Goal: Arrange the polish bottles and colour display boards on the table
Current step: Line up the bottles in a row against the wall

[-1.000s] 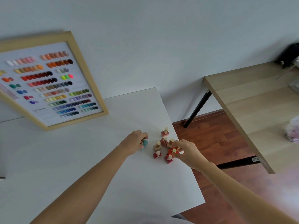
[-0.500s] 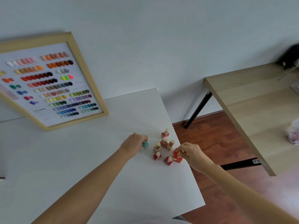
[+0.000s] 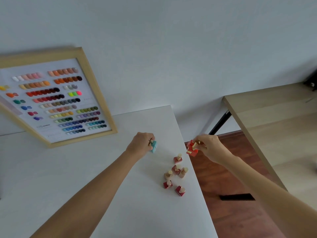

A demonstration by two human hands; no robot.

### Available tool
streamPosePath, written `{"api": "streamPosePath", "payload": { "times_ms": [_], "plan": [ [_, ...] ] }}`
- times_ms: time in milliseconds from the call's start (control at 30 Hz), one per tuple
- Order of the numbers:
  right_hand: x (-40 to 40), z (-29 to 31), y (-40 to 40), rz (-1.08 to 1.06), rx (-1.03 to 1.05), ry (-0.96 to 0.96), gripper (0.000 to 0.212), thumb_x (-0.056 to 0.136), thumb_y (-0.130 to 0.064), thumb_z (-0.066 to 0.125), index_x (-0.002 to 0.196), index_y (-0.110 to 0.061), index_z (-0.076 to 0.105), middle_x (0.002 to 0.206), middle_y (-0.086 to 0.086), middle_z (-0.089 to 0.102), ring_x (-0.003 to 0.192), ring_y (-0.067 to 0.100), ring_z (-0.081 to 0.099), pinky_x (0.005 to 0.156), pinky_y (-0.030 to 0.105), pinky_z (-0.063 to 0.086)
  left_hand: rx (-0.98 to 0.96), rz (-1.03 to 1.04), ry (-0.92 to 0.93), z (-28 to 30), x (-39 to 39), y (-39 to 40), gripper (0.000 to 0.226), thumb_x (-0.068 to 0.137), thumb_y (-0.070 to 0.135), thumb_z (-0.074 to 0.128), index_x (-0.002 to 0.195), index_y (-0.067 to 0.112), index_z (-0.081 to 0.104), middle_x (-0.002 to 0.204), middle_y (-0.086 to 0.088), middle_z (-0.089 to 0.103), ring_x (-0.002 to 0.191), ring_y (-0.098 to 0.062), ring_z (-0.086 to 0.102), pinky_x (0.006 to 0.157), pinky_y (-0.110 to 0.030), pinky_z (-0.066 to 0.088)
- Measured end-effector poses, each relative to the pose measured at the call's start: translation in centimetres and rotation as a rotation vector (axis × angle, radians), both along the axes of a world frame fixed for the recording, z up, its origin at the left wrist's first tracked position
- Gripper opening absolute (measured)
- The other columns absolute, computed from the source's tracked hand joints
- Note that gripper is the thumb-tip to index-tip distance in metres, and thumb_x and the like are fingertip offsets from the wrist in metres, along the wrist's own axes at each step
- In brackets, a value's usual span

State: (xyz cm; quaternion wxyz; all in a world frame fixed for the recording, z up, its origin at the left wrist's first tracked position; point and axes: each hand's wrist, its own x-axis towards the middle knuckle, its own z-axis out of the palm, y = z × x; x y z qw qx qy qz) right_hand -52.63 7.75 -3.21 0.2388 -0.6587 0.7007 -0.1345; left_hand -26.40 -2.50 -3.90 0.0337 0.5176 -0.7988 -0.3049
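We have our left hand [image 3: 143, 143] closed on the teal bottle [image 3: 153, 146], which looks tilted just off the bench [image 3: 85, 169], at ten o'clock from the six standing bottles [image 3: 175, 176]. Our right fingers [image 3: 199, 145] pinch the red bottle [image 3: 191, 149] above the bench's edge, likely so that we can carry both towards the board [image 3: 56, 100] leaning on the wall.

1. Both forearms are bare along their full visible length; no sleeve shows.
2. The left hand [image 3: 143, 141] wears no glove.
3. The right hand [image 3: 210, 146] is likewise ungloved.
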Motion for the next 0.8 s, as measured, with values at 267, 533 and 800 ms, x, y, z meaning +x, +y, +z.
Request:
{"api": "streamPosePath", "payload": {
  "times_ms": [267,533,800],
  "plan": [
    [0.5,-0.5,-10.7,0.086,-0.023,-0.009,0.014,0.086,-0.003,0.062,0.095,-0.011,0.07,0.095,0.003,0.065,0.076,0.012,0.054,0.062,0.002,0.035,-0.065,0.148,0.076,0.4,-3.5,-6.7,0.031,0.081,0.0,0.059,0.11,0.009,0.066,0.104,-0.018,0.068,0.096,-0.031,0.061,0.077,-0.033,0.049],
    [0.4,-2.2,-19.3,0.211,-0.029,0.003,0.018,0.087,0.0,0.059,0.1,-0.008,0.069,0.103,0.011,0.066,0.075,0.014,0.053,0.072,0.018,0.039,-0.041,0.265,0.085,-2.1,-6.8,-11.9,0.028,0.081,0.004,0.065,0.108,0.009,0.065,0.111,-0.018,0.066,0.108,-0.033,0.059,0.087,-0.037,0.051],
    [0.4,-3.7,-22.4,0.33,0.012,0.05,0.018,0.091,-0.002,0.054,0.104,-0.005,0.065,0.109,0.013,0.063,0.091,0.029,0.061,0.08,0.036,0.051,-0.059,0.276,0.067,-4.2,-8.6,-14.1,0.023,0.082,0.006,0.065,0.105,0.007,0.065,0.107,-0.018,0.068,0.104,-0.033,0.061,0.082,-0.036,0.051]
  ]
}}
